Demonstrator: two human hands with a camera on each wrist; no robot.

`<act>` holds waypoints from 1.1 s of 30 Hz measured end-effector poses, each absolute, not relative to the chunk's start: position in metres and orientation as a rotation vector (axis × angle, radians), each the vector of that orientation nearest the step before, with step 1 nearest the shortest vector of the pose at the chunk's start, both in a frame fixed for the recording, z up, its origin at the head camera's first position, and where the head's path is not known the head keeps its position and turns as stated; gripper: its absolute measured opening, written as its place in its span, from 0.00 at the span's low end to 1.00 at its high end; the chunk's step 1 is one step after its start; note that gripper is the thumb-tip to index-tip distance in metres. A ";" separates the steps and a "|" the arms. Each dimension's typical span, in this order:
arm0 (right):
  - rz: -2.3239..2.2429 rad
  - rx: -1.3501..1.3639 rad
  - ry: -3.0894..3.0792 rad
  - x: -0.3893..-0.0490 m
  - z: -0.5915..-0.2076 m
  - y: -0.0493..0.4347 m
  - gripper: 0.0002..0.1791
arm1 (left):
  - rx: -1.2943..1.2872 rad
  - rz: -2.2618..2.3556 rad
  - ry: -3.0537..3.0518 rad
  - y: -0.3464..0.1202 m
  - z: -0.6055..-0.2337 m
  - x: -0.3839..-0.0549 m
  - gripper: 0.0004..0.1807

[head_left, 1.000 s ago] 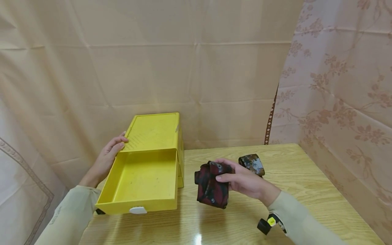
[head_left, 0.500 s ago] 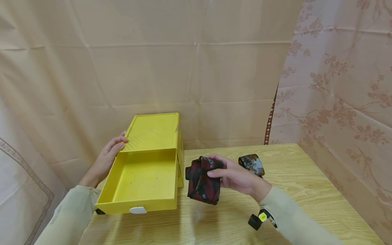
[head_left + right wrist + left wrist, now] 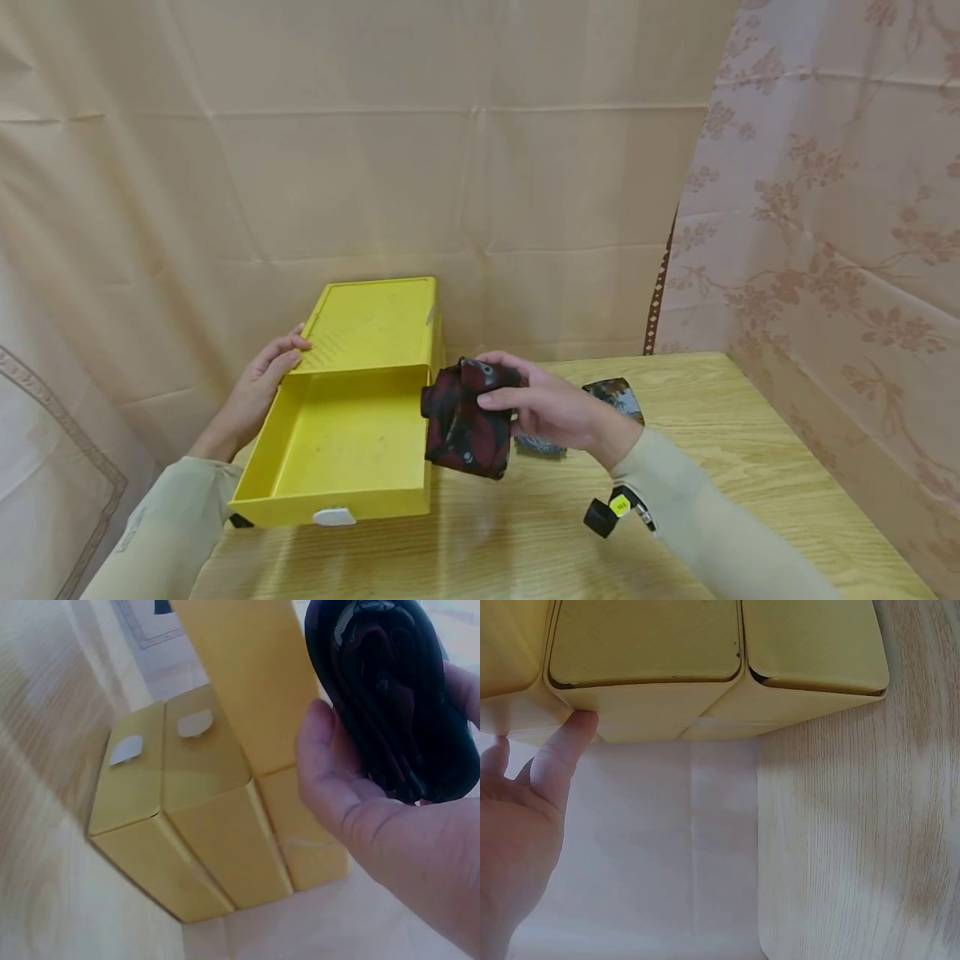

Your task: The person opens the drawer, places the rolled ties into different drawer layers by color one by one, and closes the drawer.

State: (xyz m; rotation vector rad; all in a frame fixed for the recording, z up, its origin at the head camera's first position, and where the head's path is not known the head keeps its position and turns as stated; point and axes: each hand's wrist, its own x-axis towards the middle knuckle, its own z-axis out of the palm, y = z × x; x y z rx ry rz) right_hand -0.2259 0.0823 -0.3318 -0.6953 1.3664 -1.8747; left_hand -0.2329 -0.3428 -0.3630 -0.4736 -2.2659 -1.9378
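A: Where's the dark red roll (image 3: 471, 421)?
B: Off the tbl (image 3: 675, 500), in R hand (image 3: 555, 408), thumb + fingers clamped on it. Shifted L vs. 0.5 s ago; now at R wall of the pulled-out drawer (image 3: 382, 502), not inside.
A: Meaning?
B: Mid-carry, prob.
A: L hand (image 3: 258, 387)?
B: Rests on L edge of cabinet (image 3: 375, 321), thumb apart from fingers; prob. steadying.
A: Else?
B: Camo roll (image 3: 618, 396) unmoved; grey patterned piece (image 3: 542, 447) newly visible.

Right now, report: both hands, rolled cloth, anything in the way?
Right hand grips dark red rolled cloth at open drawer, right side. Left hand on yellow cabinet, left edge. Can't tell whether cloth clears drawer's right wall.
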 end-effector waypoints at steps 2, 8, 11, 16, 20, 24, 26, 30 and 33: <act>-1.862 -0.700 1.377 -0.227 -0.327 0.078 0.25 | -0.474 -1.931 -2.269 -0.343 -0.363 -0.233 0.10; -1.845 -0.707 1.399 -0.227 -0.315 0.069 0.25 | -0.468 -1.927 -2.293 -0.344 -0.362 -0.232 0.10; -1.841 -0.701 1.420 -0.228 -0.308 0.063 0.25 | -0.467 -1.930 -2.297 -0.344 -0.362 -0.232 0.11; -1.815 -0.695 1.460 -0.230 -0.298 0.050 0.26 | -0.462 -1.936 -2.298 -0.343 -0.361 -0.232 0.11; -1.783 -0.715 1.484 -0.229 -0.289 0.039 0.26 | -0.460 -1.929 -2.306 -0.343 -0.361 -0.232 0.11; -1.763 -0.731 1.504 -0.229 -0.281 0.026 0.26 | -0.443 -1.893 -2.329 -0.343 -0.360 -0.232 0.11; -1.760 -0.730 1.507 -0.229 -0.277 0.020 0.26 | -0.436 -1.881 -2.334 -0.343 -0.360 -0.232 0.12; -1.770 -0.691 1.498 -0.230 -0.271 0.004 0.26 | -0.436 -1.887 -2.318 -0.342 -0.361 -0.233 0.12; -1.770 -0.663 1.491 -0.231 -0.270 -0.008 0.26 | -0.438 -1.898 -2.305 -0.342 -0.361 -0.233 0.12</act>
